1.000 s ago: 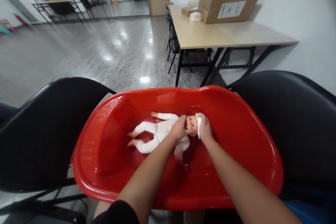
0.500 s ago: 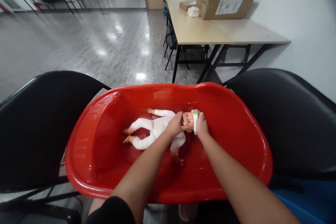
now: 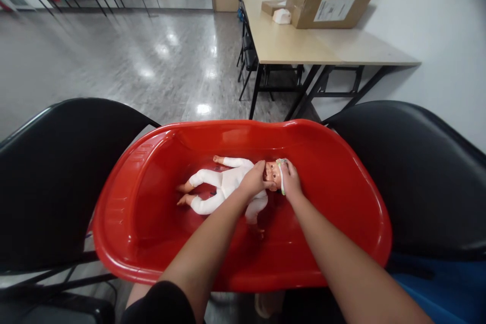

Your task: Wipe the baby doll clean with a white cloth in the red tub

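A baby doll [image 3: 232, 180] in a white suit lies on its back in the red baby bathtub [image 3: 159, 243], feet to the left and head to the right. My left hand [image 3: 253, 179] is closed around the doll at its neck and jaw, the thumb by its chin. Against the top of the doll's head, my right hand [image 3: 290, 178] presses a small white cloth [image 3: 282, 176] with green marks. The fingers curl over it and partly hide it, along with the crown of the head. Both forearms reach over the tub's near rim.
Black chairs flank the tub, one at the left [image 3: 68, 177] and one at the right [image 3: 413, 172]. Beyond it, a wooden table [image 3: 296, 48] carries a cardboard box [image 3: 334, 6] against the wall. Something blue [image 3: 440, 288] sits at the lower right.
My right hand has slid slightly toward the doll's forehead, covering more of the cloth. The left hand keeps its hold, and the doll's body stays put.
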`<action>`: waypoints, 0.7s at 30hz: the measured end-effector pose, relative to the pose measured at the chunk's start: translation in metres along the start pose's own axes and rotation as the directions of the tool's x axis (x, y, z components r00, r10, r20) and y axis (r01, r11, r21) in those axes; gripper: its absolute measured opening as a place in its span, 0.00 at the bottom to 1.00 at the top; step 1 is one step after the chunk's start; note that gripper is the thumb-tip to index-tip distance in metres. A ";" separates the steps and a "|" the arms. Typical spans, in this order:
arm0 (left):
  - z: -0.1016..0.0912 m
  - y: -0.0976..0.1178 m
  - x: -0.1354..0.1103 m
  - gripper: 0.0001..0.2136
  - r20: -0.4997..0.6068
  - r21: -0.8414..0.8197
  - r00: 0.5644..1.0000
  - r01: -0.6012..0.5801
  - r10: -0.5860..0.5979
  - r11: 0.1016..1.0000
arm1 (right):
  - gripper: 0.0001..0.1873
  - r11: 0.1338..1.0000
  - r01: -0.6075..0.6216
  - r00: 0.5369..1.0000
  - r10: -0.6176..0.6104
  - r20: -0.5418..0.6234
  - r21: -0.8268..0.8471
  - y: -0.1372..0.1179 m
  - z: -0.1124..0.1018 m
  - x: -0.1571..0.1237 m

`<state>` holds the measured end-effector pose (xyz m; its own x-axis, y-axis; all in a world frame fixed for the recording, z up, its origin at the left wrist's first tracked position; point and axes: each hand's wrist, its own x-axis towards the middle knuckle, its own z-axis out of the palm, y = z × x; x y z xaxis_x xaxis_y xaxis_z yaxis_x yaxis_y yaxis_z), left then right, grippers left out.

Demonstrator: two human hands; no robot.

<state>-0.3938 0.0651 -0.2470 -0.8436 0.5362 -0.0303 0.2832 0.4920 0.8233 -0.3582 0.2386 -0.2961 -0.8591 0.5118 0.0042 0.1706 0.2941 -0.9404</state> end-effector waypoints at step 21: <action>-0.005 -0.007 -0.006 0.57 0.027 -0.079 0.998 0.063 -0.061 0.995 | 0.31 0.962 -0.168 0.986 0.166 0.030 0.215 -0.016 -0.003 -0.006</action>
<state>-0.3933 0.0548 -0.2501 -0.8467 0.5233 -0.0958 0.1923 0.4689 0.8620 -0.3541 0.2327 -0.2804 -0.8330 0.5291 -0.1620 0.2051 0.0234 -0.9785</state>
